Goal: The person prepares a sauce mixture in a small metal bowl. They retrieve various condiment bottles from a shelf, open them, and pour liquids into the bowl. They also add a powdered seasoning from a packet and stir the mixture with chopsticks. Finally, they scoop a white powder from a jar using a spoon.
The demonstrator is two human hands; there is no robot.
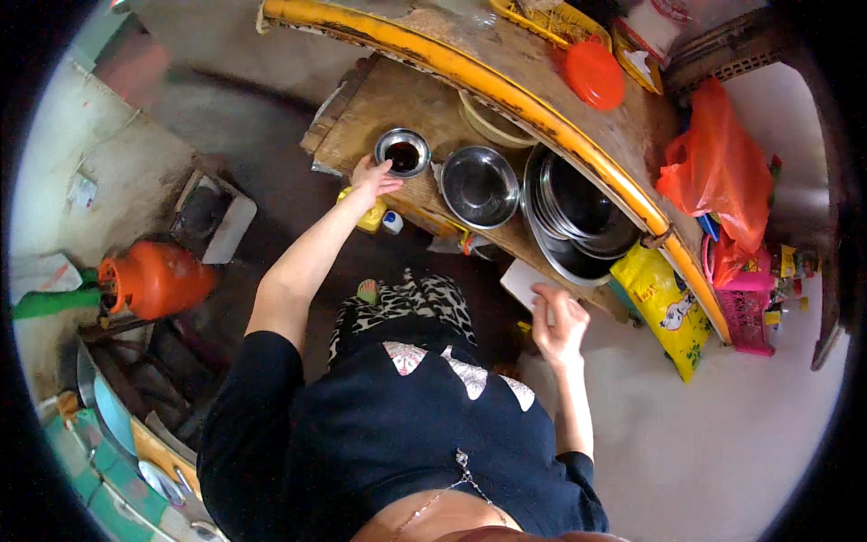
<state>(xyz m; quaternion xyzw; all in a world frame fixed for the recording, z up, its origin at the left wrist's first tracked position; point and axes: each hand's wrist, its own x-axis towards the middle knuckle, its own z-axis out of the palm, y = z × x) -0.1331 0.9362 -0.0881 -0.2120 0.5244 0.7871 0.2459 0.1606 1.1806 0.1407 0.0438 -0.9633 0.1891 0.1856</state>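
Note:
My left hand point(374, 181) is at the rim of a small steel bowl point(421, 169) holding dark liquid, its fingers spread at the near side; whether it grips the rim I cannot tell. The bowl is over the left part of a wooden shelf point(379, 88). Beside it on the right lies a wider, shallow steel dish point(479, 188). My right hand point(561, 322) hovers at waist height with its fingers loosely bent, holding nothing visible, below a large steel basin point(576, 269) that contains a stack of steel dishes point(576, 196).
A yellow-edged upper shelf point(542, 129) overhangs the wooden one, with a red plastic lid point(596, 74) on it. Red plastic bag point(725, 176) and yellow bag point(664, 305) hang at the right. An orange gas cylinder point(159, 280) stands left; a yellow container point(370, 218) sits below the wooden shelf.

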